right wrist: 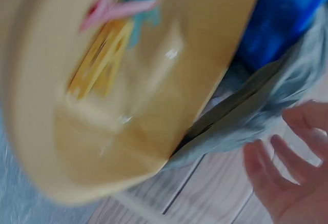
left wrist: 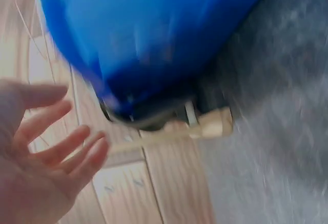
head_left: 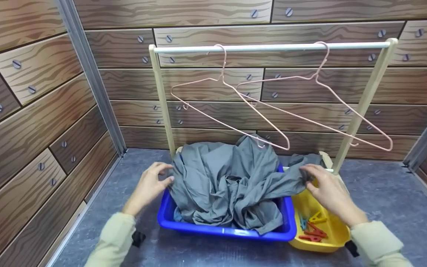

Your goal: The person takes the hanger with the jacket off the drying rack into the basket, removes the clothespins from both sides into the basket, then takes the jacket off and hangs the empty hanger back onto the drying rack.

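Observation:
A heap of grey fabric (head_left: 221, 185) fills a blue basin (head_left: 221, 231) and hangs over its right and back sides. At the basin's left edge my left hand (head_left: 150, 185) holds nothing, its fingers loosely bent and spread close to the fabric. My right hand (head_left: 326, 191) is over on the other side, by the fabric's end above a yellow basin (head_left: 337, 237). The right wrist view shows its fingers apart, with no cloth gripped between them; whether a fingertip touches the fabric I cannot tell. Both wrist views are blurred.
Two pink hangers (head_left: 272, 128) hang from the white rail (head_left: 272, 47) of a wooden-post rack (head_left: 365, 100) behind the basins. Several clothespins (head_left: 315, 231) in red, yellow and teal lie in the yellow basin. Wood-patterned walls (head_left: 32, 129) enclose the grey floor (head_left: 391, 207).

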Motion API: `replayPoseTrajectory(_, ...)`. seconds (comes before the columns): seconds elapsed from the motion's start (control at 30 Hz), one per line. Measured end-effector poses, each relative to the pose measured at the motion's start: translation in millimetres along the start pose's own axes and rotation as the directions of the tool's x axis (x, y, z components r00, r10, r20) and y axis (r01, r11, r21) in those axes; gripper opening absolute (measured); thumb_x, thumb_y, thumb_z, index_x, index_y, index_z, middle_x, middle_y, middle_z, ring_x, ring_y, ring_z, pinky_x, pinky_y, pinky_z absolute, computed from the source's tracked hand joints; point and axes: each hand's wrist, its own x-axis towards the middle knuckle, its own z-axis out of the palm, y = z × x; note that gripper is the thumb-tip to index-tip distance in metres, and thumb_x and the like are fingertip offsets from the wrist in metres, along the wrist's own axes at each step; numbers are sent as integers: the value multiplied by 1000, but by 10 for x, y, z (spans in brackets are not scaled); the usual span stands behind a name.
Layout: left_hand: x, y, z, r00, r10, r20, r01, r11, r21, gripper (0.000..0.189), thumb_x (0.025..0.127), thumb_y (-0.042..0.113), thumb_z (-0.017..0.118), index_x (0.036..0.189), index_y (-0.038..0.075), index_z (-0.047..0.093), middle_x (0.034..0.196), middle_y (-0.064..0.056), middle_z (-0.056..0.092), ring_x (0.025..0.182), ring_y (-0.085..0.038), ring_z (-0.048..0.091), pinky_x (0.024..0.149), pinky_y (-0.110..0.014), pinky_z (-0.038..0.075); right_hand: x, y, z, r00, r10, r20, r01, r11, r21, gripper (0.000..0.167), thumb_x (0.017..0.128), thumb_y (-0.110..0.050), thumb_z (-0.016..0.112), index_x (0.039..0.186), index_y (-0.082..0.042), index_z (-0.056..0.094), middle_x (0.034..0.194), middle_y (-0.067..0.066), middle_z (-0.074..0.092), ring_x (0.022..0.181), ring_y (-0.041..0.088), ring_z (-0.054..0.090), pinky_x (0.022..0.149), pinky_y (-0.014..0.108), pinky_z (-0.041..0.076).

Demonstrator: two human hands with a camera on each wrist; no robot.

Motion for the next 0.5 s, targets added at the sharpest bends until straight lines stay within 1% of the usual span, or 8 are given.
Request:
replayPoseTrajectory(0.07,69,-80,-6,996,-56,70,56,998,4,34,84,10,77,117,7,69,113,-10,64,98,-30,64,85,-48,50,46,56,28,996,21,90,-24,999,30,51,83,3,68,132,-4,58,125,20,62,106,40,62,86,55,49)
replayPoseTrajectory(0.1,102,-118,1,993,-65,97,65,998,5,37,83,11,78,119,8,68,114,-10,64,97,-29,64,85,-47,50,68,70,46,990,33,135,-41,997,59,54,83,2,68,136,-5,55,125,21,62,104,39,63,84,54,50)
replayPoseTrajectory(0.17,165,-178,27,988,-65,138,65,998,4,44,81,13,80,123,9,66,112,-10,65,96,-27,64,85,-46,50,108,81,86,976,47,213,-74,990,120,61,85,0,67,142,-9,48,123,21,63,101,37,65,80,50,52)
replayPoseTrajectory(0.27,241,-238,88,982,-56,180,55,998,12,58,78,15,82,132,9,60,109,-8,63,94,-25,62,84,-45,49,135,76,148,958,41,283,-89,983,159,62,86,-2,66,145,-10,47,116,17,66,92,28,67,74,41,53)
replayPoseTrajectory(0.33,282,-259,129,981,-63,185,59,998,29,61,77,14,82,134,9,59,104,-6,62,92,-25,60,84,-44,47,144,65,178,952,29,305,-82,983,163,56,87,-1,65,141,-9,52,109,12,69,89,23,66,73,38,53)
replayPoseTrajectory(0.37,299,-265,150,982,-64,177,58,997,43,58,77,13,81,131,9,61,101,-6,62,91,-25,59,83,-44,47,149,56,187,950,29,310,-84,983,165,50,88,0,64,137,-8,56,106,9,70,87,21,66,72,37,52)
replayPoseTrajectory(0.43,324,-271,186,987,-60,146,50,996,70,48,76,10,78,122,8,66,94,-4,62,88,-24,59,82,-44,47,164,38,204,950,32,312,-90,981,170,37,90,0,62,126,-8,63,103,7,70,85,19,66,73,36,53)
replayPoseTrajectory(0.5,343,-271,214,994,-39,98,29,995,97,31,74,7,76,105,7,71,87,-3,61,83,-23,58,78,-42,48,187,23,204,951,51,306,-107,980,169,26,92,-1,61,115,-11,67,98,2,70,82,17,64,70,35,53)
